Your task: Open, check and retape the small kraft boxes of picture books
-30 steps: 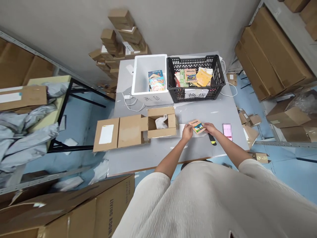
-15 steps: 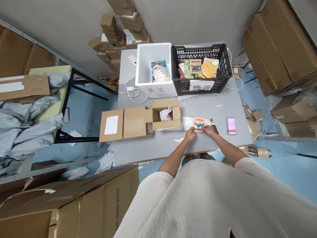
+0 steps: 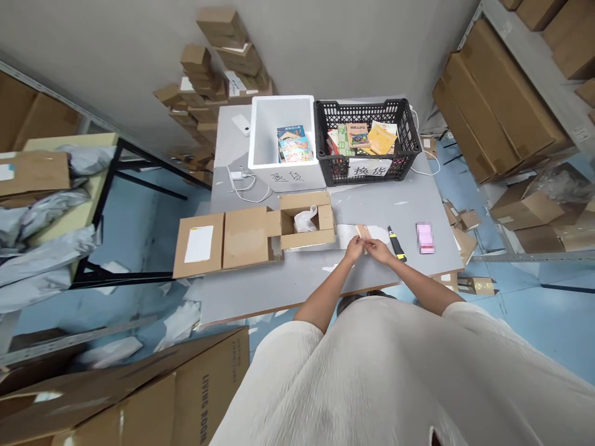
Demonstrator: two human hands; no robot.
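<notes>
A small booklet with a salmon-coloured cover (image 3: 363,231) is held above the near side of the grey table. My left hand (image 3: 354,249) grips its left edge, fingers closed. My right hand (image 3: 378,250) pinches it from the right, close against the left one. The two hands cover much of the booklet, and I cannot tell whether it is opened. Under it lies a white sheet (image 3: 344,236). Just right of my right hand is a black and yellow box cutter (image 3: 396,244). An opened carton (image 3: 307,221) with white wrapping inside stands to the left.
At the back of the table stand a white foam box (image 3: 287,176) with books and a black crate (image 3: 372,178) of booklets. A closed carton (image 3: 247,234) sits at left, a pink pixelated rectangle (image 3: 424,238) at right. A white cable (image 3: 253,199) lies near the foam box.
The booklet's picture cover faced up before; now it is turned and mostly behind my fingers. My hands have drawn closer together. The camera view has shifted slightly.
</notes>
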